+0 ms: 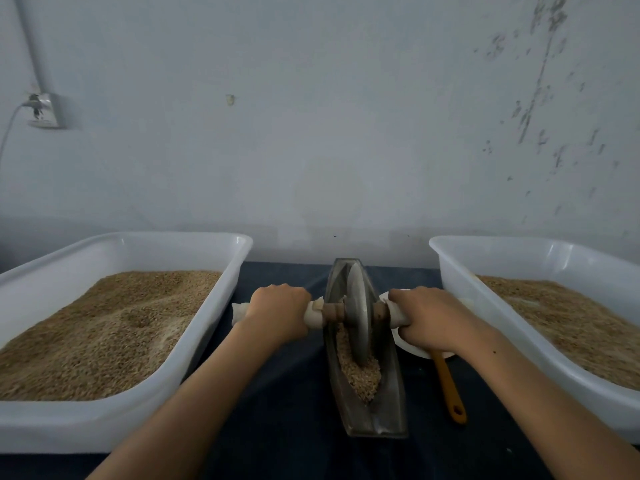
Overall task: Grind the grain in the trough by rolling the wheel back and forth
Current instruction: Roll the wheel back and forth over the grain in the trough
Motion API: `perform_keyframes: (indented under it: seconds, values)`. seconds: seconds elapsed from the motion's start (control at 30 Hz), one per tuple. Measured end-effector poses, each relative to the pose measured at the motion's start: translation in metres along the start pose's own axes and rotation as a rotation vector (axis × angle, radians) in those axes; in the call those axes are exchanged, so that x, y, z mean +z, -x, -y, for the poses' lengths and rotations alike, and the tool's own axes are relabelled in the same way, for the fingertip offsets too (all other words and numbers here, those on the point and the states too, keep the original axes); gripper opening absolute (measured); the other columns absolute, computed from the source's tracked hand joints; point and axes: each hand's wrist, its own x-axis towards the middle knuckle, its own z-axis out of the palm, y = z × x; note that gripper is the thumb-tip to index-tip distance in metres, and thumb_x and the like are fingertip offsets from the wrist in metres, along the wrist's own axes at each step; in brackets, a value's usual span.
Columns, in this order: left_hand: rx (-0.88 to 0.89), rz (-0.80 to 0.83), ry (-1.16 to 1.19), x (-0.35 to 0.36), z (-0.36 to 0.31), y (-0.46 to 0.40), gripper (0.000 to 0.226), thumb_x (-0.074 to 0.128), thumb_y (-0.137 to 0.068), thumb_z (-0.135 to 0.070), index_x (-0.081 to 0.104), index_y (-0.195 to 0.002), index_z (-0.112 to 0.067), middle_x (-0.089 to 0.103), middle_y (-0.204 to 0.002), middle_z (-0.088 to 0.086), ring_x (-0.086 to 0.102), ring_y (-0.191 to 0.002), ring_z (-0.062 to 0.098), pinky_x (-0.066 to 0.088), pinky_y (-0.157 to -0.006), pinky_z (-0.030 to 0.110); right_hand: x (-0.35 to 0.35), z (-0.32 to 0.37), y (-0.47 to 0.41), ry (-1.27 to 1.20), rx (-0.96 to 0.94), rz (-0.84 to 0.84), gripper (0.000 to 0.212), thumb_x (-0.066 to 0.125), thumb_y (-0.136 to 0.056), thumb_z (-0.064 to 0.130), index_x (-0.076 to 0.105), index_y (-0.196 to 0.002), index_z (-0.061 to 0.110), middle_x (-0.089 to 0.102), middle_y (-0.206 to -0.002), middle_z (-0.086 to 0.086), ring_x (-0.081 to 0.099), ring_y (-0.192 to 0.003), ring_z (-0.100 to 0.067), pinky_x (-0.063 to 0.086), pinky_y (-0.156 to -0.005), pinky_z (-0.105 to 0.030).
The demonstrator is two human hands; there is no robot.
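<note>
— Dark blue cloth (287,393) covered the table, and nearest the camera sat the near tip of the metal trough (375,422), a narrow boat-shaped channel running away toward the wall. What lay in it?

— Tan grain (360,379), heaped in the near half and banked against the wheel (358,323). That wheel was a thin grey metal disc, standing upright on its edge in the channel, about midway along.

— And the hands?

— A brown wooden axle (334,311) ran through the disc, its ends wrapped in white cloth. The left hand (278,311) was clenched round the left wrap, the right hand (424,317) round the right one, both knuckles-up.

— Anything beside it?

— An orange handle (450,389) lay just right of the trough, leading up to a white dish (410,344) under the right wrist. White plastic tubs of grain flanked everything: one left (166,341), one right (519,327). Behind stood a scuffed pale wall (329,116) with a socket (43,110).
</note>
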Motion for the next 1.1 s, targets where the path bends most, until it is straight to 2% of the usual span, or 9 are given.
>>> perform_keyframes:
  seconds: [0.1,0.2,0.3,0.47,0.63,0.73,0.83,0.97,1.1]
  values:
    - [0.011,-0.024,-0.033,-0.001,-0.002,-0.001,0.020,0.059,-0.087,-0.027,0.056,-0.107,-0.022,0.063,-0.100,-0.002,0.060,-0.091,0.016,0.045,-0.078,0.029,0.001,-0.001,0.000,-0.051,0.033,0.022,0.032,0.057,-0.084,0.019,0.053,-0.115,0.027,0.056,-0.092,0.008,0.050,-0.082,-0.010,0.038,-0.071,-0.025]
    - [0.012,-0.103,-0.036,0.004,-0.003,-0.002,0.015,0.056,-0.090,-0.025,0.054,-0.104,-0.022,0.063,-0.100,-0.002,0.060,-0.091,0.017,0.043,-0.075,0.028,0.005,-0.002,0.000,-0.062,0.041,0.002,0.022,0.054,-0.088,0.016,0.050,-0.107,0.026,0.059,-0.101,0.004,0.052,-0.089,-0.011,0.037,-0.074,-0.026]
    - [-0.007,-0.216,-0.002,0.011,-0.003,-0.003,0.011,0.053,-0.092,-0.027,0.047,-0.100,-0.021,0.062,-0.099,-0.003,0.060,-0.088,0.017,0.037,-0.070,0.028,0.010,0.000,-0.001,0.008,0.007,-0.090,0.015,0.052,-0.090,0.016,0.043,-0.098,0.025,0.057,-0.101,0.004,0.055,-0.096,-0.017,0.034,-0.076,-0.029]
    - [0.008,-0.360,0.018,0.020,-0.003,-0.002,0.014,0.050,-0.092,-0.031,0.044,-0.100,-0.021,0.062,-0.097,-0.006,0.060,-0.086,0.014,0.036,-0.070,0.024,0.018,0.004,-0.003,0.147,0.019,-0.221,0.022,0.054,-0.091,0.020,0.045,-0.110,0.024,0.054,-0.112,0.005,0.048,-0.104,-0.017,0.030,-0.084,-0.031]
    - [0.038,-0.189,0.028,0.009,0.000,0.001,0.022,0.056,-0.088,-0.031,0.045,-0.104,-0.020,0.061,-0.099,-0.003,0.059,-0.087,0.016,0.039,-0.070,0.028,0.005,0.003,0.001,0.058,0.011,-0.061,0.018,0.053,-0.089,0.020,0.039,-0.098,0.025,0.054,-0.098,0.005,0.049,-0.091,-0.016,0.029,-0.074,-0.030]
    - [0.036,-0.027,0.027,0.000,0.000,0.002,0.022,0.059,-0.086,-0.028,0.052,-0.106,-0.020,0.062,-0.101,-0.001,0.058,-0.090,0.016,0.043,-0.076,0.029,-0.008,0.005,0.003,-0.018,0.026,0.100,0.019,0.056,-0.087,0.018,0.040,-0.092,0.026,0.046,-0.080,0.010,0.046,-0.076,-0.009,0.030,-0.059,-0.023]
    - [0.045,0.023,0.008,-0.002,-0.001,0.003,0.022,0.060,-0.086,-0.029,0.055,-0.105,-0.020,0.062,-0.100,-0.001,0.058,-0.089,0.016,0.043,-0.075,0.028,-0.015,0.006,0.007,-0.079,0.035,0.151,0.026,0.057,-0.087,0.015,0.038,-0.079,0.031,0.045,-0.077,0.011,0.043,-0.068,-0.003,0.026,-0.054,-0.019]
    - [0.022,0.010,0.014,0.000,-0.001,0.000,0.024,0.060,-0.087,-0.028,0.054,-0.109,-0.020,0.063,-0.104,-0.001,0.060,-0.094,0.017,0.045,-0.081,0.030,-0.011,0.008,0.007,-0.045,0.025,0.087,0.023,0.053,-0.089,0.013,0.036,-0.087,0.028,0.044,-0.079,0.012,0.043,-0.075,-0.007,0.028,-0.060,-0.022]
    - [-0.024,-0.073,0.027,0.009,-0.001,-0.003,0.025,0.058,-0.089,-0.028,0.048,-0.109,-0.018,0.061,-0.105,0.000,0.059,-0.094,0.020,0.041,-0.075,0.030,0.005,0.006,0.001,0.105,-0.006,-0.110,0.019,0.053,-0.091,0.018,0.040,-0.104,0.025,0.052,-0.106,0.005,0.047,-0.097,-0.016,0.031,-0.079,-0.030]
